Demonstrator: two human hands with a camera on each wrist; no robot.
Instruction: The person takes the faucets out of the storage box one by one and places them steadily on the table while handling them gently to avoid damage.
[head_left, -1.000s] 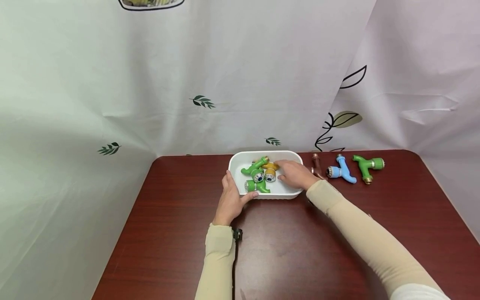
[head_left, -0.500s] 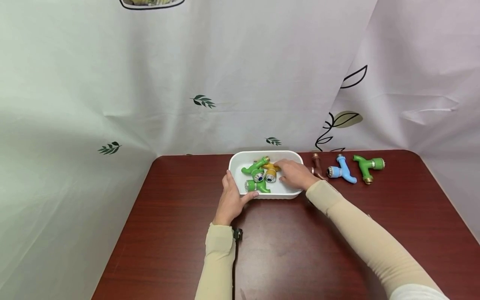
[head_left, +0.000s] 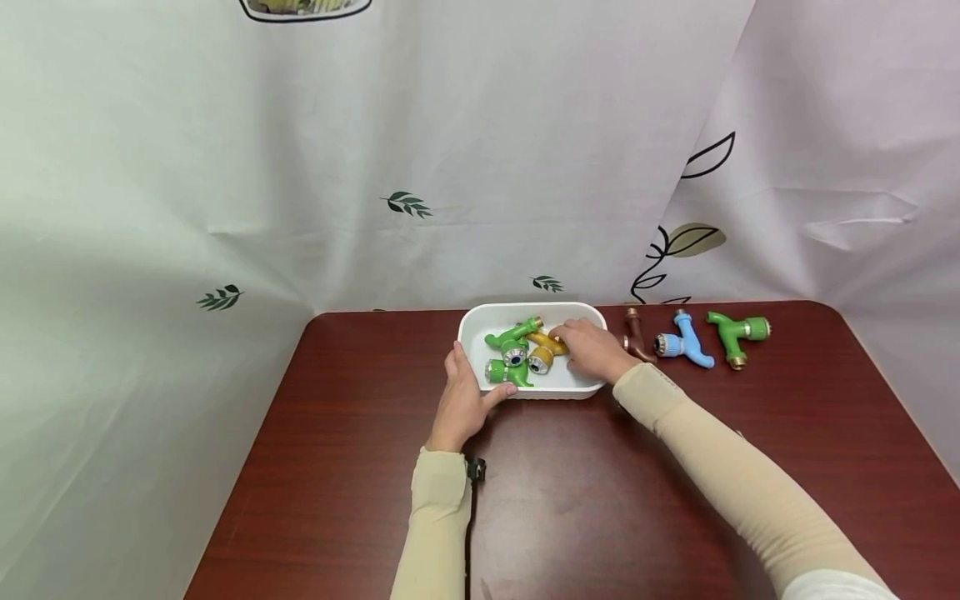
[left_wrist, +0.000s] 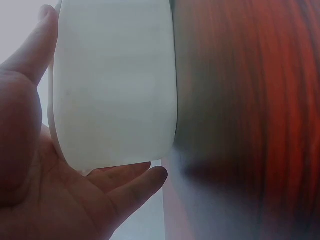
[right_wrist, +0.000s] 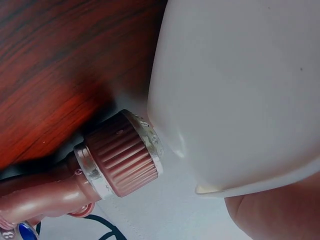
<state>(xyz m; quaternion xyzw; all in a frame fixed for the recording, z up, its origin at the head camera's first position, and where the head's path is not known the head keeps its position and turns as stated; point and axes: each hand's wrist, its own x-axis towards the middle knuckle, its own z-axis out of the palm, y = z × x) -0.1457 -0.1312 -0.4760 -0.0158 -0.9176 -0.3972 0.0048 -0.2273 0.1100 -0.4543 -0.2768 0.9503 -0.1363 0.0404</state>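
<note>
A white plastic tub [head_left: 562,380] stands at the back of the table, and my left hand [head_left: 459,408] holds its front left corner, thumb along the front rim and fingers against the left side. The left wrist view shows the tub's outer wall [left_wrist: 115,85] between thumb and fingers. My right hand [head_left: 596,350] reaches over the right side into the tub and grips the end of a yellow tap [head_left: 540,360]; the fingertips are partly hidden. Left of it in the tub lie two green taps, one [head_left: 513,342] partly on top of the other [head_left: 498,372].
Right of the tub, a brown tap [head_left: 635,337], a blue tap [head_left: 692,342] and another green tap [head_left: 735,335] lie in a row on the dark red table [head_left: 360,433]. The brown tap's ribbed knob [right_wrist: 122,152] sits close to the tub wall. A white curtain [head_left: 480,167] hangs behind.
The yellow tap has shifted slightly right and turned, with my right hand at its end. The green taps have moved a little. My left hand stays on the tub corner.
</note>
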